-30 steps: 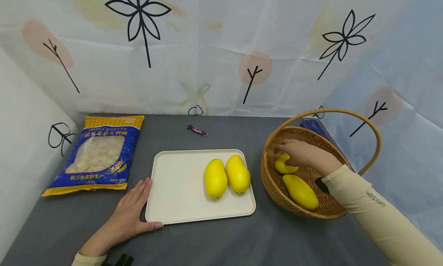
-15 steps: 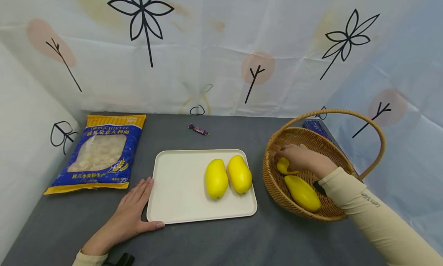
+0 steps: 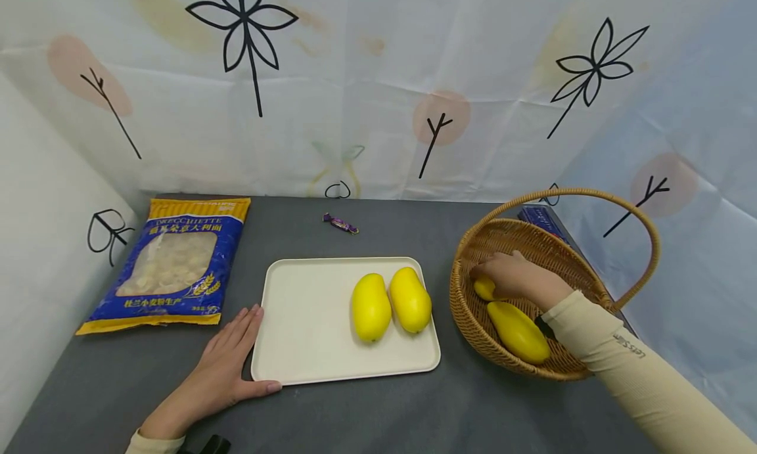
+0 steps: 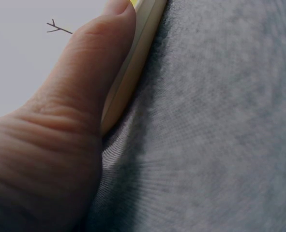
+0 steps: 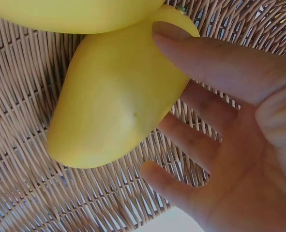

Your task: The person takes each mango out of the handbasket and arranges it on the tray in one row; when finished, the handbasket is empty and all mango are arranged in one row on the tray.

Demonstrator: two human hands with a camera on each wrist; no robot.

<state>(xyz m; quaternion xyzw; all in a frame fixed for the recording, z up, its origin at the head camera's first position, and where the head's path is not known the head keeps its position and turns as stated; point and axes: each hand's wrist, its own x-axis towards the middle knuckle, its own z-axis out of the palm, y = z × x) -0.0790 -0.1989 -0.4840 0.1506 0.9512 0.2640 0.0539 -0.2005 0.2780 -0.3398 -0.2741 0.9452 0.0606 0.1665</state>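
Observation:
My right hand (image 3: 516, 278) reaches into a wicker basket (image 3: 473, 339) and grips a yellow mango (image 5: 113, 92). Seen from the right wrist, the thumb lies over that mango and the fingers go round its far side. A second mango (image 3: 518, 332) lies against it in the basket. My left hand (image 3: 221, 372) rests at the left edge of a cream tray (image 3: 307, 329), fingers straight along the side and thumb at the front corner. Two more mangoes, one (image 3: 371, 307) beside the other (image 3: 411, 299), sit on the tray's right half.
A blue and yellow bag of pasta (image 3: 171, 263) lies at the left. Behind the tray is a purple wrapped candy (image 3: 340, 223). A dark blue box (image 3: 541, 219) is partly hidden behind the basket, whose tall handle (image 3: 650, 244) arches up on the right.
My right hand has moved down over the mango in the basket and taken hold of it, covering more of it. The left hand keeps its place at the tray.

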